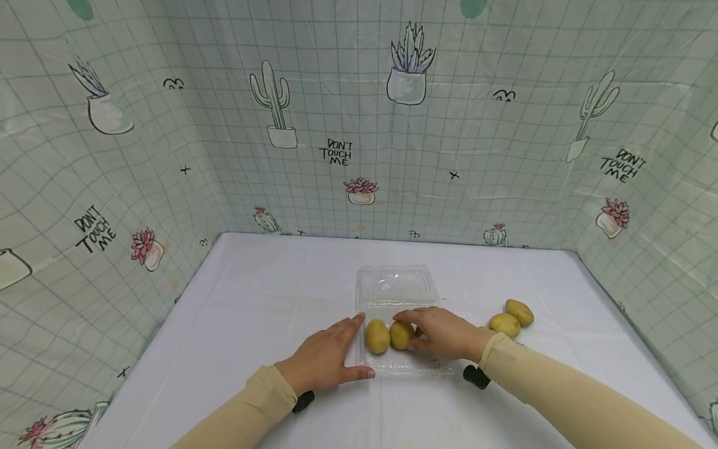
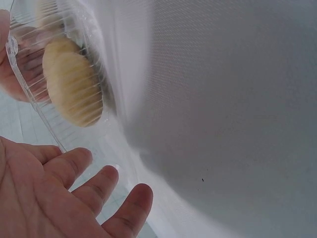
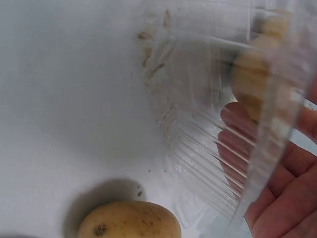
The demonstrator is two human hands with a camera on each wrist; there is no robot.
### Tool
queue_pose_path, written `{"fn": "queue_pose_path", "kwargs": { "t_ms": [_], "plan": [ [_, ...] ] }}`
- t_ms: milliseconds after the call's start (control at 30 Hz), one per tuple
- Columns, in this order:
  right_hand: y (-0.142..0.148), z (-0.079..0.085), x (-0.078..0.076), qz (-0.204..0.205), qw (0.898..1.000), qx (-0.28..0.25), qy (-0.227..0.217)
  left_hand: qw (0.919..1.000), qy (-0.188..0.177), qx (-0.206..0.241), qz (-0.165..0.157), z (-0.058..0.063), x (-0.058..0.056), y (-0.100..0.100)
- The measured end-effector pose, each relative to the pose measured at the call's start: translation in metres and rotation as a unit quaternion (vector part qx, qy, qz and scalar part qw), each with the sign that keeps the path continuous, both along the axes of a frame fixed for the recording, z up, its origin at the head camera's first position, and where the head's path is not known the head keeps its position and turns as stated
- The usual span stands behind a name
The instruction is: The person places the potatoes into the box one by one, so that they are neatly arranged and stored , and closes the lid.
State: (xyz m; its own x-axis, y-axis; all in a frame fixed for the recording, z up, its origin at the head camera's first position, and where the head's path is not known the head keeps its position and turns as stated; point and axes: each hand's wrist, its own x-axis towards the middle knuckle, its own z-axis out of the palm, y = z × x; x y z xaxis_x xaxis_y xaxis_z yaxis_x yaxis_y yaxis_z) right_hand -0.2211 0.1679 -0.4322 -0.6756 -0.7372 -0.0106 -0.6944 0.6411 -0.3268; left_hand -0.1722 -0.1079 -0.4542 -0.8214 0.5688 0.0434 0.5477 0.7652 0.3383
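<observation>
A clear plastic clamshell container [image 1: 405,366] lies on the table with its lid [image 1: 397,287] folded back, away from me. Inside its base are two yellow potatoes side by side. My right hand [image 1: 445,332] reaches in from the right and holds the right potato [image 1: 400,337] between thumb and fingers. The left potato [image 1: 378,337] sits right beside it. At the container's left side, my left hand [image 1: 325,357] is spread with straight fingers, thumb near the front corner. Through the ribbed wall in the left wrist view a potato [image 2: 74,89] shows.
Two more potatoes lie to the right, one [image 1: 504,325] close to my right wrist and another [image 1: 519,312] just behind it. A white cloth [image 1: 269,293] covers the table. Grid-patterned curtains with cactus drawings [image 1: 359,112] stand around the back and sides.
</observation>
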Motion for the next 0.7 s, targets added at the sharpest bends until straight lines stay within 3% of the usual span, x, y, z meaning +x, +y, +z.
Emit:
{"fn": "queue_pose_path", "kwargs": {
  "t_ms": [300, 700],
  "plan": [
    [0.005, 0.009, 0.003, -0.019, 1.000, 0.010, -0.002, 1.0000, -0.003, 0.001, 0.003, -0.001, 0.001, 0.000],
    [0.064, 0.057, 0.015, -0.075, 0.996, -0.017, 0.037, 1.0000, 0.002, 0.005, -0.004, 0.002, 0.000, -0.001]
  ]
}}
